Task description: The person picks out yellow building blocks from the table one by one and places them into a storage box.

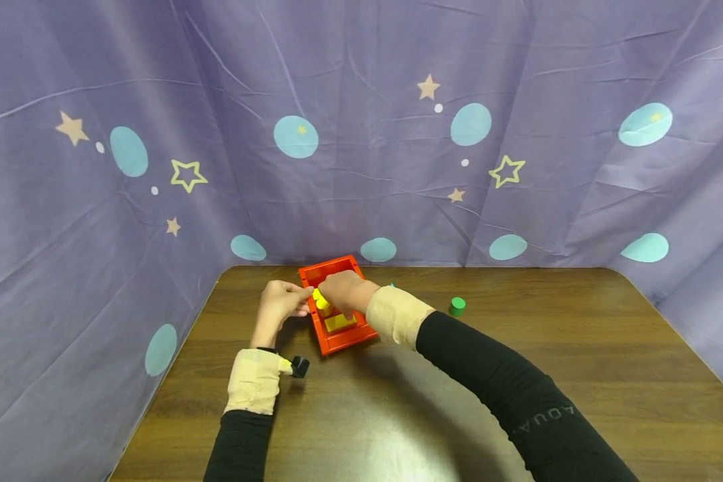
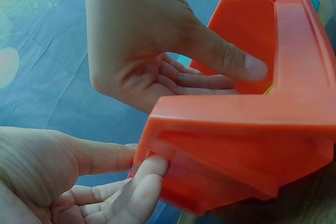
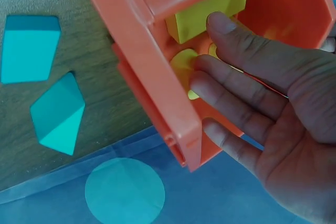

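Observation:
A red plastic bin stands at the back of the table, left of the middle. My left hand grips its left edge, with thumb and fingers on either side of the wall in the left wrist view. My right hand reaches into the bin from above, its fingers loosely extended. In the right wrist view its thumb overlaps a yellow rectangular block, and its fingertips are right at a rounded yellow piece. More yellow shows between the hands in the head view; the right hand partly hides the bin's contents.
A green cylinder stands on the table right of the bin. Beside the bin lie a teal block and a pointed teal block. A patterned curtain hangs behind the table's back edge.

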Demonstrator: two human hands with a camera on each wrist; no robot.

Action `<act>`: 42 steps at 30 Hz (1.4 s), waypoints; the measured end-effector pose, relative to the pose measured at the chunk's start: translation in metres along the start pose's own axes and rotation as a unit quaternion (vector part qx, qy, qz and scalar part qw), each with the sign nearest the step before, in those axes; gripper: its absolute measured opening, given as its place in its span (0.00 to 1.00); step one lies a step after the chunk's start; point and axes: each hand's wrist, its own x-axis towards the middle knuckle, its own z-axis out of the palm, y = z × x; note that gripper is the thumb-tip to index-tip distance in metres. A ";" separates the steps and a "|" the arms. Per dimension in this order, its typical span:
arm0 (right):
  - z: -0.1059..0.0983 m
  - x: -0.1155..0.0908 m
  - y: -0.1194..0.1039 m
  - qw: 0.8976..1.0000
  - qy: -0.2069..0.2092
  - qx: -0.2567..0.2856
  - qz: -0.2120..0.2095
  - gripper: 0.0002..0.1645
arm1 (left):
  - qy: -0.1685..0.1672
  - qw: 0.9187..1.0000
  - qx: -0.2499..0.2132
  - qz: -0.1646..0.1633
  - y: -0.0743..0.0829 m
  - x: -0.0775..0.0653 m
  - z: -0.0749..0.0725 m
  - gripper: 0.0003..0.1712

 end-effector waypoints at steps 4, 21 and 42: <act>-0.005 -0.004 0.003 1.000 0.006 -0.006 0.002 0.26 | -0.002 1.000 -0.013 -0.001 0.001 -0.001 0.000 0.18; -0.034 -0.020 0.034 0.997 0.037 0.065 0.020 0.13 | 0.000 1.000 -0.002 0.002 0.002 0.002 0.003 0.18; -0.031 -0.073 0.089 0.973 0.169 0.153 0.031 0.05 | 0.040 0.990 0.129 0.044 0.003 0.005 0.001 0.20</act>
